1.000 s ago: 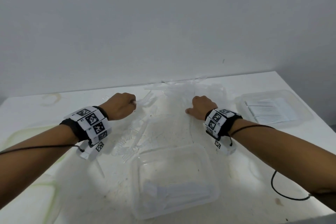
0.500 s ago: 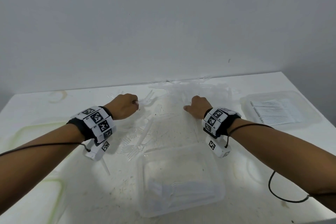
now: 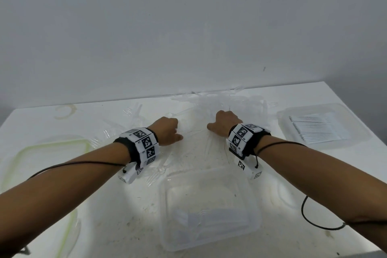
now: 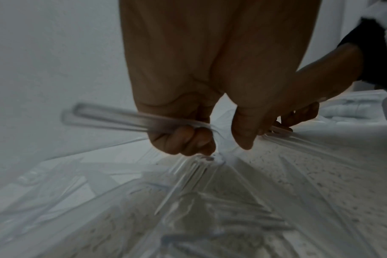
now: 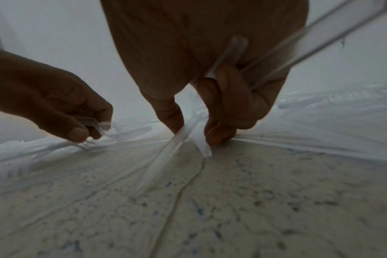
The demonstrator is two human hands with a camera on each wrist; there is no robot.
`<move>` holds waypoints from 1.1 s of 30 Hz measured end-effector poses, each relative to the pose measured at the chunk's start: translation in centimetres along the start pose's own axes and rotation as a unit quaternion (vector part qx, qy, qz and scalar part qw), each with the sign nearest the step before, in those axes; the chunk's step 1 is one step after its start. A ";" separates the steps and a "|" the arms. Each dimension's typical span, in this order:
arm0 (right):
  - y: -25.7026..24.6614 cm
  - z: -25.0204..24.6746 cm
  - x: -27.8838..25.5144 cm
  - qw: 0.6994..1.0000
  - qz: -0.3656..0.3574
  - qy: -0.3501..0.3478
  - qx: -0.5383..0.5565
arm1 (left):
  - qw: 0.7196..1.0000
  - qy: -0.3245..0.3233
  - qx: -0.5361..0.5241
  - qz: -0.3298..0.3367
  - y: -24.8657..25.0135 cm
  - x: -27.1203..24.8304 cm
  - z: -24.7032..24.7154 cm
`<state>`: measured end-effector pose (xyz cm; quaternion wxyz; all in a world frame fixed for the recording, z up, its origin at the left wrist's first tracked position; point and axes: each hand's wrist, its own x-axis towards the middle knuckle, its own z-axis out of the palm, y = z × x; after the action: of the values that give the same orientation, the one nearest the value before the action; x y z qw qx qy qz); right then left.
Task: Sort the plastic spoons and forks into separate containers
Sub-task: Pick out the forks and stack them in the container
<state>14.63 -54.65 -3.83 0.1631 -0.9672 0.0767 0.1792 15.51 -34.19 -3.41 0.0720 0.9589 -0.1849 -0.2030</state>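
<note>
Clear plastic forks and spoons (image 3: 134, 130) lie scattered over the white table (image 3: 117, 211). My left hand (image 3: 173, 132) (image 4: 221, 148) grips a few clear cutlery handles (image 4: 113, 118) in its curled fingers, with fork tines (image 4: 188, 176) just under the fingertips. My right hand (image 3: 219, 123) (image 5: 192, 134) clamps clear handles (image 5: 298, 45) in its curled fingers, while thumb and forefinger pinch another clear piece (image 5: 166, 157) on the table. A clear container (image 3: 253, 201) stands near me with some cutlery (image 3: 211, 218) in it. Another clear container (image 3: 282, 115) with white pieces sits at the right.
A green-rimmed clear lid or tray (image 3: 23, 153) lies at the left. A heap of clear cutlery and wrap (image 3: 226, 100) lies against the back wall. A black cable (image 3: 307, 216) trails over the table at the right, near its edge.
My left hand has moved right toward the middle of the table, closer to the right hand. The right hand has stayed about where it was.
</note>
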 end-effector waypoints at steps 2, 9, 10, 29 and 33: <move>0.0 0.0 0.0 1.000 0.001 -0.005 0.000 | 1.000 -0.012 0.009 -0.014 0.1 0.8 0.3; 0.3 0.4 0.9 1.000 0.001 -0.015 0.023 | 0.999 0.004 0.027 -0.048 -0.1 1.8 -0.2; 0.3 0.4 1.0 0.999 0.004 -0.014 0.028 | 0.998 0.003 0.024 -0.054 -0.2 1.7 -0.3; 2.1 -0.3 1.8 0.994 0.007 -0.008 0.106 | 0.995 0.023 -0.062 -0.081 -2.2 0.6 -3.2; 2.4 -0.8 2.2 0.994 -0.001 -0.018 0.106 | 0.985 -0.001 -0.148 -0.090 -3.2 -0.1 -4.7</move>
<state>16.46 -57.40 -4.68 0.2664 -0.9412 0.0911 0.1868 18.45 -30.89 0.23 0.1948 0.9500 -0.0661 -0.2349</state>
